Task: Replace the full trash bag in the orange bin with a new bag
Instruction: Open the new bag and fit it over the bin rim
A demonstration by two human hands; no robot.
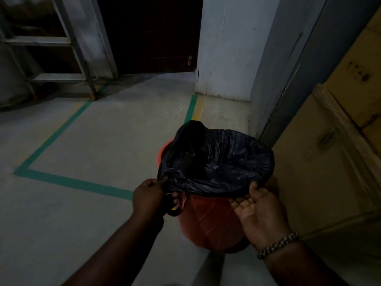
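We pinch the black bag (222,162) at its near-left rim, left hand (151,196) fingers clamped on plastic; our right hand (260,211) grips the near-right rim, thumb above, fingers beneath. The bag covers the orange bin (208,221), standing on the floor (92,145) beside cardboard boxes (329,162).

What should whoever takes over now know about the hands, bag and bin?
Left hand pinches the bag at its near-left rim. Right hand, palm up, hooks fingers under its near-right rim.
Bag sits in the bin on the floor, by boxes; bin's far-left rim is bare.
Done: unclear; old or new bag cannot be told.
Left: if old, lift it out and fit a new one; if new, stretch it over the bare rim.
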